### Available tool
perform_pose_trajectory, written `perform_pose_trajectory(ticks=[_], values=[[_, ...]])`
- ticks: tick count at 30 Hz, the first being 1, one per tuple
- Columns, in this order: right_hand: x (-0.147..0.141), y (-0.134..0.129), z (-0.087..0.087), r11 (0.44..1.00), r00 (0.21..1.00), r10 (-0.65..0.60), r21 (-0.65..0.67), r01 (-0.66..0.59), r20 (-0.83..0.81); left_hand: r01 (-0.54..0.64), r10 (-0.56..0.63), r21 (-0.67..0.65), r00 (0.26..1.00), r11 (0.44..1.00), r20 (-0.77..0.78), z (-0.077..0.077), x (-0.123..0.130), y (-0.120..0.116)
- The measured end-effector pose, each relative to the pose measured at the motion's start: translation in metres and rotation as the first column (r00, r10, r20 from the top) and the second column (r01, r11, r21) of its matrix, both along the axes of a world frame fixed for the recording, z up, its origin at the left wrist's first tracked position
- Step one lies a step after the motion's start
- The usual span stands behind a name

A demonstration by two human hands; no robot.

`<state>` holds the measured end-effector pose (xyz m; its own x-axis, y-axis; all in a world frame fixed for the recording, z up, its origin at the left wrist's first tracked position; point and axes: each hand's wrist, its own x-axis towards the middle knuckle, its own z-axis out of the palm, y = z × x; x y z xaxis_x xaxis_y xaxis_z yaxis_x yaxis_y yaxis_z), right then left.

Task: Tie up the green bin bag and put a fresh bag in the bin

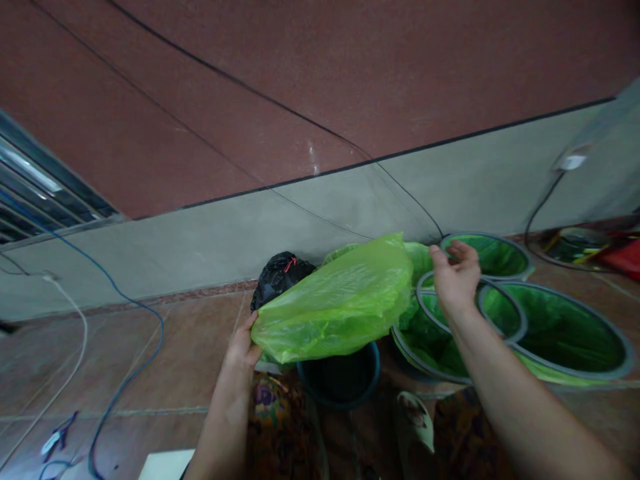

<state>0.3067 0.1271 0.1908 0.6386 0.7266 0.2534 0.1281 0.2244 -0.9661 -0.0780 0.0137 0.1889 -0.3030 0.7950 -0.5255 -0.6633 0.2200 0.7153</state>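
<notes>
A light-green plastic bag (340, 300), puffed out and slanting up to the right, spans the space before me. My left hand (245, 343) pinches its lower left end. Just past the bag's right end, my right hand (456, 273) is raised with its fingers loosely curled and apart, and I see nothing in its grasp. Grey rings (520, 320) show on both sides of my right wrist; whether they touch it I cannot tell. Under the bag stands a dark round tub (376, 377), its inside in shadow.
Several bins lined with green bags, including a large bin (627, 353) and a rear bin (529, 267), stand at right. A tied black bag (273, 277) sits by the wall (200, 250). A blue cable (135, 303) crosses the tiled floor (195, 353) at left. One slipper (425, 430) shows below.
</notes>
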Motion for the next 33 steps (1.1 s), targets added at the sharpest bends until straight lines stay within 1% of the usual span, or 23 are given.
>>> perform_pose_trajectory(ticks=[1, 2, 3, 4, 5, 6, 7, 8, 10, 12, 13, 14, 16, 18, 19, 21, 23, 25, 26, 28, 30, 32, 33], values=[[-0.008, -0.01, 0.004, 0.998, 0.987, 0.029, 0.048, -0.037, 0.155, -0.012, 0.012, 0.004, 1.0, 1.0, 0.014, -0.002, 0.001, 0.001], [-0.018, -0.022, 0.007, 0.985, 0.944, 0.132, 0.067, -0.16, 0.303, -0.021, 0.021, 0.008, 0.999, 1.0, 0.027, -0.003, 0.001, 0.002], [-0.028, -0.034, 0.008, 0.947, 0.857, 0.257, 0.062, -0.317, 0.445, -0.027, 0.026, 0.014, 0.999, 1.0, 0.039, -0.004, 0.0, 0.004], [-0.039, -0.044, 0.008, 0.889, 0.732, 0.362, 0.023, -0.457, 0.577, -0.03, 0.029, 0.02, 0.998, 0.999, 0.052, -0.005, 0.0, 0.004], [-0.048, -0.053, 0.005, 0.839, 0.595, 0.428, -0.055, -0.541, 0.681, -0.033, 0.031, 0.024, 0.998, 0.999, 0.062, -0.005, -0.002, 0.005], [-0.056, -0.06, 0.001, 0.812, 0.47, 0.465, -0.15, -0.565, 0.75, -0.033, 0.032, 0.024, 0.997, 0.999, 0.068, -0.004, -0.004, 0.005], [-0.063, -0.063, -0.006, 0.806, 0.369, 0.488, -0.245, -0.539, 0.791, -0.029, 0.028, 0.016, 0.997, 0.999, 0.067, -0.003, -0.006, 0.005], [-0.067, -0.064, -0.013, 0.812, 0.291, 0.505, -0.333, -0.479, 0.813, -0.023, 0.023, 0.005, 0.998, 1.0, 0.059, -0.002, -0.008, 0.005], [-0.072, -0.058, -0.026, 0.811, 0.17, 0.546, -0.468, -0.351, 0.82, -0.014, 0.014, -0.006, 0.999, 1.0, 0.036, 0.002, -0.014, 0.003], [-0.074, -0.047, -0.036, 0.778, 0.092, 0.602, -0.557, -0.291, 0.793, -0.007, 0.007, 0.015, 1.0, 1.0, 0.025, 0.005, -0.019, 0.0], [-0.075, -0.041, -0.038, 0.753, 0.079, 0.635, -0.592, -0.289, 0.769, -0.005, 0.004, 0.042, 1.0, 0.999, 0.025, 0.007, -0.021, -0.001], [-0.076, -0.036, -0.04, 0.725, 0.09, 0.668, -0.62, -0.302, 0.738, -0.005, 0.003, 0.079, 1.0, 0.997, 0.027, 0.007, -0.022, -0.003], [-0.079, -0.029, -0.039, 0.666, 0.159, 0.732, -0.649, -0.368, 0.662, 0.002, -0.005, 0.149, 1.0, 0.989, 0.019, 0.006, -0.02, -0.006], [-0.084, -0.025, -0.038, 0.612, 0.236, 0.78, -0.631, -0.476, 0.579, 0.043, -0.04, 0.169, 0.999, 0.985, -0.02, 0.002, -0.013, -0.01], [-0.085, -0.024, -0.038, 0.593, 0.272, 0.796, -0.609, -0.526, 0.541, 0.085, -0.078, 0.146, 0.995, 0.986, -0.054, -0.001, -0.009, -0.013], [-0.087, -0.023, -0.039, 0.571, 0.342, 0.818, -0.571, -0.59, 0.463, 0.205, -0.194, 0.067, 0.971, 0.977, -0.139, -0.008, 0.001, -0.018], [-0.084, -0.02, -0.04, 0.553, 0.397, 0.833, -0.556, -0.621, 0.385, 0.324, -0.317, -0.003, 0.922, 0.946, -0.223, -0.015, 0.007, -0.021], [-0.076, -0.015, -0.042, 0.557, 0.416, 0.83, -0.584, -0.591, 0.371, 0.389, -0.388, -0.056, 0.876, 0.919, -0.285, -0.019, 0.005, -0.023], [-0.07, -0.012, -0.042, 0.568, 0.412, 0.822, -0.609, -0.554, 0.392, 0.382, -0.387, -0.077, 0.869, 0.921, -0.309, -0.02, 0.001, -0.023], [-0.056, -0.005, -0.043, 0.604, 0.394, 0.796, -0.652, -0.458, 0.461, 0.309, -0.327, -0.107, 0.881, 0.945, -0.342, -0.019, -0.01, -0.023], [-0.045, -0.002, -0.045, 0.633, 0.372, 0.772, -0.677, -0.375, 0.516, 0.224, -0.248, -0.107, 0.902, 0.969, -0.353, -0.016, -0.022, -0.022], [-0.043, -0.005, -0.051, 0.648, 0.353, 0.759, -0.693, -0.317, 0.547, 0.183, -0.201, -0.084, 0.914, 0.98, -0.353, -0.011, -0.03, -0.022], [-0.046, -0.01, -0.056, 0.649, 0.339, 0.757, -0.701, -0.294, 0.558, 0.173, -0.185, -0.068, 0.913, 0.983, -0.363, -0.009, -0.031, -0.022]])
